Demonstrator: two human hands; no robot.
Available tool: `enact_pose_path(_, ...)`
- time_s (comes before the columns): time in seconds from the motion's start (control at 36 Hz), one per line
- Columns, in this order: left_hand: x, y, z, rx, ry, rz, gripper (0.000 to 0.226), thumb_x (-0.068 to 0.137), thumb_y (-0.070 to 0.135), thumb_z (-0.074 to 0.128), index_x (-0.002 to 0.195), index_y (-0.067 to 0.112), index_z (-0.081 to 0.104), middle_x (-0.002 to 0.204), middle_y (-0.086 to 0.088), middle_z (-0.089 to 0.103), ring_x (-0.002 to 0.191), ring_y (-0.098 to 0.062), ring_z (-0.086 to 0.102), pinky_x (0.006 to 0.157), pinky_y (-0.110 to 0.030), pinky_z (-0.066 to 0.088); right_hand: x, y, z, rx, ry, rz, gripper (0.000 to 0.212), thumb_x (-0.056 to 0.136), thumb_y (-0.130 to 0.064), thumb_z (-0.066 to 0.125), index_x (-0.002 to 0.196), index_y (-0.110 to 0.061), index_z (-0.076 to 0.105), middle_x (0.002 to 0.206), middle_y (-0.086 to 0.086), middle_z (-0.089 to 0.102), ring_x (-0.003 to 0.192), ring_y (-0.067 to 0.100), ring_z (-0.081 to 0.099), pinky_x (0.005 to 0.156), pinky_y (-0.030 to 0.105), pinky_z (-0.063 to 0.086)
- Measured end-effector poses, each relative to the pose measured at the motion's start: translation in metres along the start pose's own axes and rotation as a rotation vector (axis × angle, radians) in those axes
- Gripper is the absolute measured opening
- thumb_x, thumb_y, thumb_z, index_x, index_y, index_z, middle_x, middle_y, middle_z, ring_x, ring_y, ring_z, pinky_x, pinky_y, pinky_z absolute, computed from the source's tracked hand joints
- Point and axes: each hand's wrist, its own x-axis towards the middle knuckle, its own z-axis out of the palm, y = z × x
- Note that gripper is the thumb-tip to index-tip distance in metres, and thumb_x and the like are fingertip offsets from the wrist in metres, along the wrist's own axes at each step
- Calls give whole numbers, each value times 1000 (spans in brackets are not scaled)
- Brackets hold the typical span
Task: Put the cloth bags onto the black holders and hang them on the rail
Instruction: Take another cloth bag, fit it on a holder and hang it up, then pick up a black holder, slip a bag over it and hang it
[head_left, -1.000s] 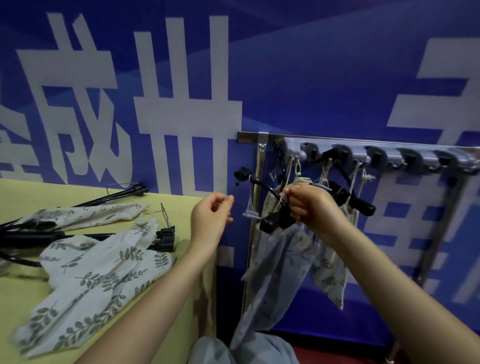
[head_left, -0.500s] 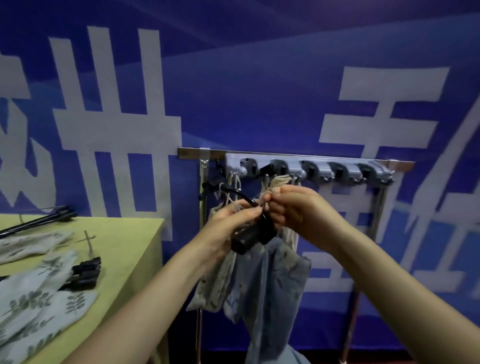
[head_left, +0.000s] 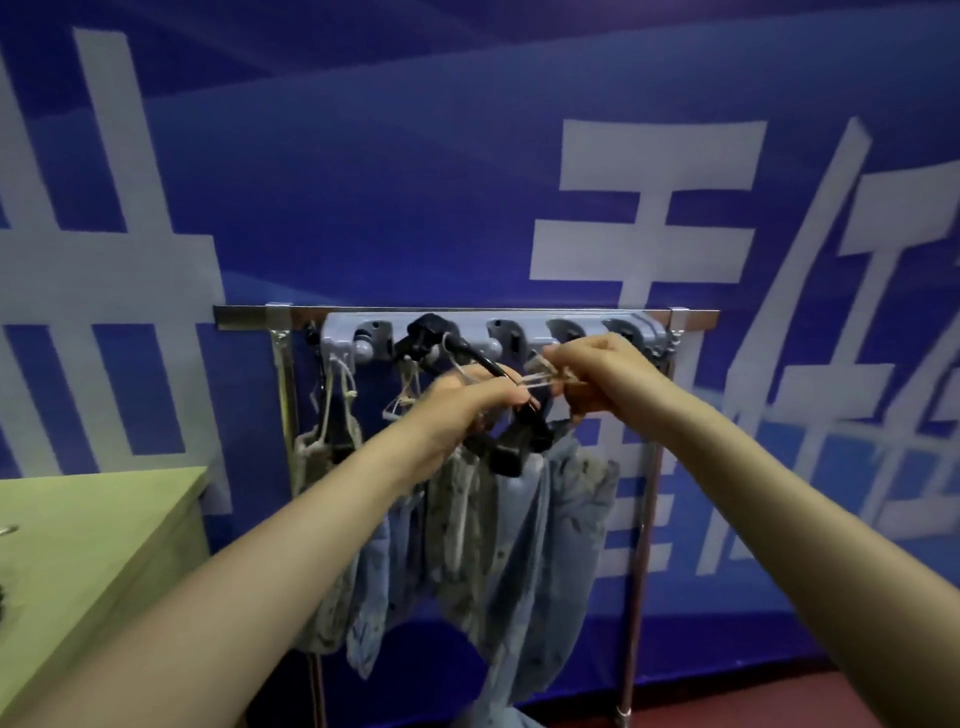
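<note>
Both hands meet in front of the rail (head_left: 249, 318): left hand (head_left: 470, 402) has a closed grip, fingers curled round the black holder (head_left: 511, 441) and pinching a pale drawstring loop (head_left: 535, 383); right hand (head_left: 592, 371) pinches the other end of that loop, fingers curled. Holder sits between the hands, below the grey hook strip (head_left: 597, 325) mounted on the rail, and a blue-grey cloth bag (head_left: 561, 545) hangs from it. Two more bags already hang at the left end: one (head_left: 324, 462) by its cord from the first hook, one (head_left: 457, 519) under a second black holder (head_left: 431, 335) clipped into the strip. What is inside the bags cannot be seen. Versus half a second ago: both hands have risen to just under the strip, and the camera has swung right, so the bags and holders lying on the worktop (head_left: 93, 525) have dropped out of view and only a yellow-green corner remains. Behind: blue banner (head_left: 415, 182) with big white characters; dark red floor (head_left: 779, 696) at the bottom right.
</note>
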Motion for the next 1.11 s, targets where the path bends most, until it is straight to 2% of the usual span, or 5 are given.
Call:
enact_pose_path(0.17, 40, -18, 23, -107, 243, -52, 18, 66, 23, 74, 76, 11, 67, 80, -13, 55, 82, -24, 49, 71, -32, 39, 20, 20, -33, 73, 76, -60, 22, 91, 1, 49, 74, -6, 60, 55, 3, 48, 52, 12, 44, 55, 23, 45)
enact_pose_path(0.53, 86, -39, 55, -226, 597, -137, 19, 78, 18, 70, 65, 13, 57, 56, 0, 51, 52, -14, 45, 49, -20, 39, 77, 63, -25, 166, 364, 2, 20, 91, 4, 49, 86, -12, 61, 81, 10, 62, 70, 17, 57, 70, 29, 51)
enact_pose_path(0.83, 84, -54, 39, -16, 354, -142, 12, 92, 15, 62, 81, 18, 60, 74, 3, 61, 64, -6, 57, 57, -17, 48, 81, 91, -18, 118, 397, 59, 16, 93, -5, 50, 81, -9, 59, 74, 8, 58, 72, 19, 56, 73, 35, 50)
enact_pose_path(0.97, 63, -47, 17, 41, 238, -99, 8, 97, 13, 54, 101, 14, 61, 88, 2, 63, 74, -5, 59, 61, -19, 53, 66, 64, -11, -46, 574, -175, 13, 94, -13, 50, 89, -17, 61, 81, 2, 62, 77, 14, 56, 75, 34, 47)
enact_pose_path(1.11, 24, -41, -14, 242, 169, -86, 27, 99, 17, 48, 124, 14, 59, 110, 4, 65, 89, -1, 60, 80, -26, 54, 49, 13, 24, 96, 464, -367, 22, 95, -9, 47, 80, -16, 60, 68, -3, 54, 63, 8, 50, 60, 23, 43)
